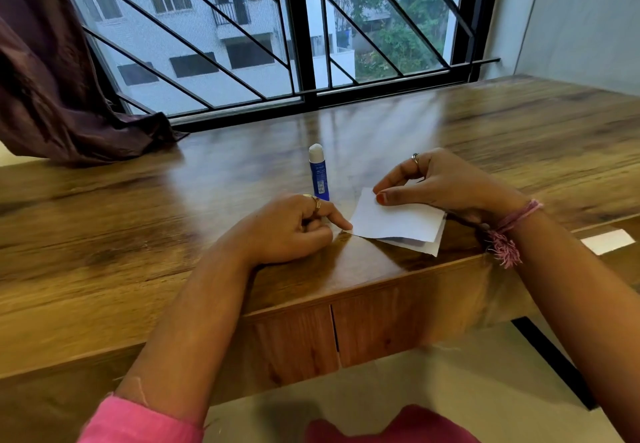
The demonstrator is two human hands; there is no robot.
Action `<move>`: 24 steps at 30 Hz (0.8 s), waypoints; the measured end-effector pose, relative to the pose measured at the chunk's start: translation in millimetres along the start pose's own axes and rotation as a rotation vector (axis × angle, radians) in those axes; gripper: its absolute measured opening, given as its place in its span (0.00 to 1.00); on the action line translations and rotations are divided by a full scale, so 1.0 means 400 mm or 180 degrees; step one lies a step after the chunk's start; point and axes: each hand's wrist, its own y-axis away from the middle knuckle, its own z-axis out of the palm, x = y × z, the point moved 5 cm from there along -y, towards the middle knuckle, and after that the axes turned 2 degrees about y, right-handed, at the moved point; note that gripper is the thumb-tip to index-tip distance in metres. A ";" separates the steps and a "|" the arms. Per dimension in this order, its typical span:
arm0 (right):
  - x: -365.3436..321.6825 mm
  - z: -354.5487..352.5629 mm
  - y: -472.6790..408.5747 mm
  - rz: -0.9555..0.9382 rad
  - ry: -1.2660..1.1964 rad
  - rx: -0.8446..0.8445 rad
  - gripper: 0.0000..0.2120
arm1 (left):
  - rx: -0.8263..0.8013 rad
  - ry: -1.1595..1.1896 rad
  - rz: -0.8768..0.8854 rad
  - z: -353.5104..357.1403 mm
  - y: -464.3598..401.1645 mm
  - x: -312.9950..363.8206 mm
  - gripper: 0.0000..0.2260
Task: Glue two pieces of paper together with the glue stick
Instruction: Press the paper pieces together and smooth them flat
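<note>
Upright glue stick (318, 172) stands just beyond the hands; desk (519, 137) rightward lies open
</note>
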 end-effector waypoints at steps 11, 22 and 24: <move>0.005 -0.005 0.001 0.0009 -0.0109 0.0042 0.08 | 0.0035 0.0138 0.0040 0.002 -0.003 -0.004 0.11; -0.006 -0.033 0.021 -0.0167 0.0652 0.0060 0.10 | 0.0060 0.0198 0.0044 0.004 -0.004 -0.009 0.12; -0.010 -0.035 0.022 -0.0164 0.0689 0.0016 0.10 | 0.0054 0.0188 0.0017 0.003 -0.004 -0.007 0.12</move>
